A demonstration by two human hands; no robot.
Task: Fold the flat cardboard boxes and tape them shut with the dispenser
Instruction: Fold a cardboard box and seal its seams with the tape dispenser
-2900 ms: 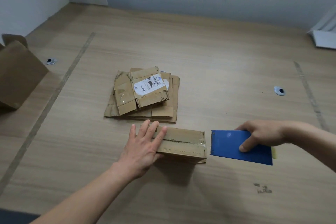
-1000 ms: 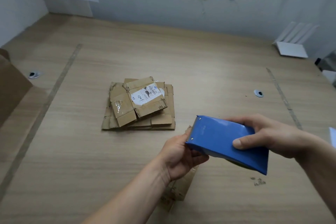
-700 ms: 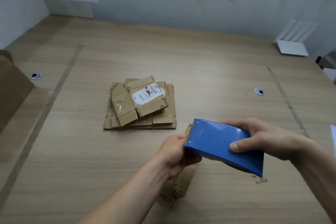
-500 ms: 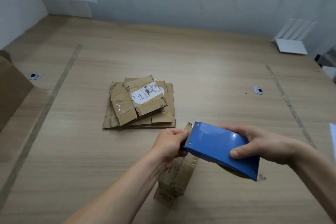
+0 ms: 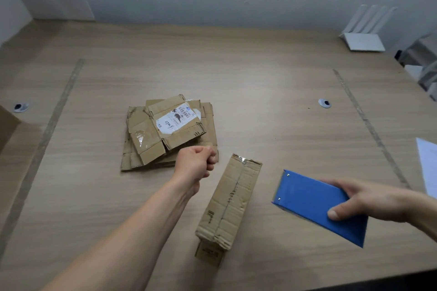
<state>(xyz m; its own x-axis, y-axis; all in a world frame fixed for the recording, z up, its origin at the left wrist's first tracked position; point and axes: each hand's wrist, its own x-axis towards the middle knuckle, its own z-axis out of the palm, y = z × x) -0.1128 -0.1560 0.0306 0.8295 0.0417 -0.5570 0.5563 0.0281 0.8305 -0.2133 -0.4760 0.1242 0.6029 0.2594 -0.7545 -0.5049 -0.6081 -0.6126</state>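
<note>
Folded brown cardboard box (image 5: 230, 198) on wooden tabletop (image 5: 283, 92), long axis near-to-far, btwn both hands. Left hand (image 5: 194, 163) just beside its far end, grip curled, holding nothing visible. Right hand (image 5: 369, 201) w/ grip clasping blue tape dispenser (image 5: 316, 205), to box's right, apart.

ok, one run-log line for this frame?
phase: taping | left hand: curled, contents unclear | right hand: grips blue tape dispenser | folded brown cardboard box: on table, untouched | flat cardboard stack: behind

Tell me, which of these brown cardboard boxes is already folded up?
The long brown cardboard box lying between the hands; the pile of flattened cardboard boxes behind it is still flat.
</note>
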